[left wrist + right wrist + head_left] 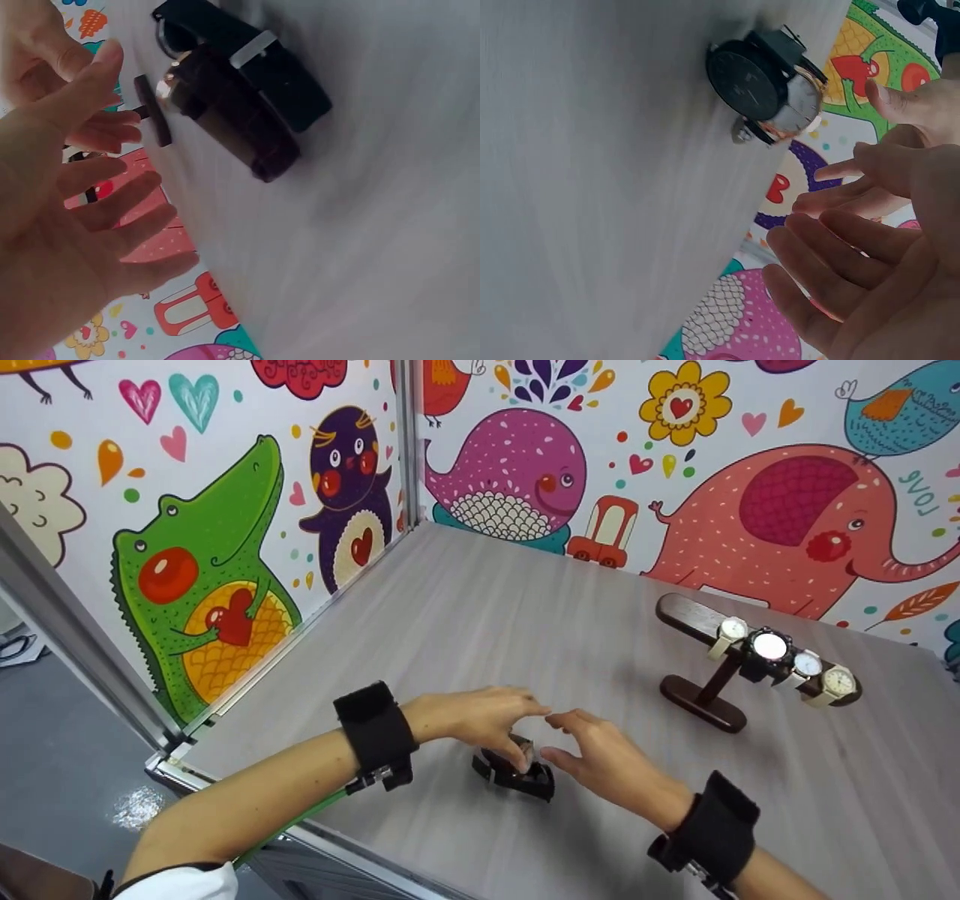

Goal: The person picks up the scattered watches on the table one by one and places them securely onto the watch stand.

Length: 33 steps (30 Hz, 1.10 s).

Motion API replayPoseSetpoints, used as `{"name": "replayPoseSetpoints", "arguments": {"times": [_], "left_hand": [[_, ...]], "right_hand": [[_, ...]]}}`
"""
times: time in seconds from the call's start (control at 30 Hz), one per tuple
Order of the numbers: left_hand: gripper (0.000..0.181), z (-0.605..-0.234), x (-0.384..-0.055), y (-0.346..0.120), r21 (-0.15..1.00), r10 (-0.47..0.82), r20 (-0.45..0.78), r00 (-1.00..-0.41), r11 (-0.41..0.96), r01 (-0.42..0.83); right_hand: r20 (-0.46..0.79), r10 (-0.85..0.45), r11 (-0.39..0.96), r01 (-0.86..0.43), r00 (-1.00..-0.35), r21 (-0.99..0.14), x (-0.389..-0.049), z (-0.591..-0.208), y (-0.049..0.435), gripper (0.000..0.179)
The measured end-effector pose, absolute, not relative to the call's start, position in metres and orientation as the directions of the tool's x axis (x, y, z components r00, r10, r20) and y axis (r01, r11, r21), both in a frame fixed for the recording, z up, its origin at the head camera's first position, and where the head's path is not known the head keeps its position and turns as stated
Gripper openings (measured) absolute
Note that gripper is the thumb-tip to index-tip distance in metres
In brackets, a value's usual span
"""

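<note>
Two wristwatches sit close together on the table below my hands. One has a black dial; beside it, the other has a pale dial with a rose-gold rim. In the left wrist view, a black strap with a silver keeper lies against a dark brown strap. My left hand hovers over the watches, fingers spread, its thumb overlapping them in the head view. To their right is my right hand, fingers loosely bent and holding nothing. The fingertips of both hands come close together above the watches.
A dark wooden watch stand at the right bears several watches, including a black one and a cream-strapped one. Cartoon-printed panels wall the table's left and back. A metal-trimmed table edge runs along the front left.
</note>
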<state>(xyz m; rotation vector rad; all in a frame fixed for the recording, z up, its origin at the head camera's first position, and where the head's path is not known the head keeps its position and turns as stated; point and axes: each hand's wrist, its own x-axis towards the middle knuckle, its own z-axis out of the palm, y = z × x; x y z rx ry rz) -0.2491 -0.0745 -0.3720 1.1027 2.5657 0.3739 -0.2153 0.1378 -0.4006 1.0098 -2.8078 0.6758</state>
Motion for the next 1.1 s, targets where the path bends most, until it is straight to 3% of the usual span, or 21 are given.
{"name": "replayPoseSetpoints", "arguments": {"times": [0.3,0.57,0.83,1.1], "left_hand": [[0.07,-0.39,-0.259,-0.074,0.399,0.755,-0.299,-0.584,0.655,0.642],[0.052,-0.395,-0.263,-0.077,0.447,0.782,-0.232,-0.578,0.614,0.651],[0.05,-0.386,-0.276,-0.076,0.454,0.795,-0.185,-0.577,0.59,0.668],[0.048,-0.382,-0.295,-0.065,0.494,0.789,-0.076,-0.609,0.56,0.665]], "right_hand": [[0.118,-0.601,0.679,-0.583,-0.79,-0.446,-0.218,-0.419,0.132,0.033],[0.129,-0.605,0.661,-0.586,-0.786,-0.469,-0.219,-0.423,0.133,0.026],[0.194,-0.582,0.639,-0.592,-0.79,-0.491,-0.222,-0.413,0.153,0.029],[0.299,-0.429,0.699,-0.523,-0.852,-0.488,-0.226,-0.392,0.19,0.03]]}}
